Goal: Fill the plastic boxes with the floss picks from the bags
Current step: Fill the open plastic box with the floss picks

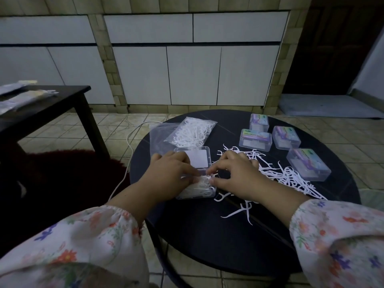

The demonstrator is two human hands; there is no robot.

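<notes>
While my left hand (170, 173) presses on the open box (195, 183) by the table's (207, 235) near edge and my right hand (234, 175) pinches picks (291, 177) over it, I might spill some if the box slides.

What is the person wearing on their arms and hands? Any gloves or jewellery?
Both arms are covered by loose, puffy white sleeves printed with small orange, purple and green flowers, gathered at the wrist: the left sleeve and the right sleeve. The left hand and right hand are bare, with no gloves; no rings or bracelets show.
</notes>
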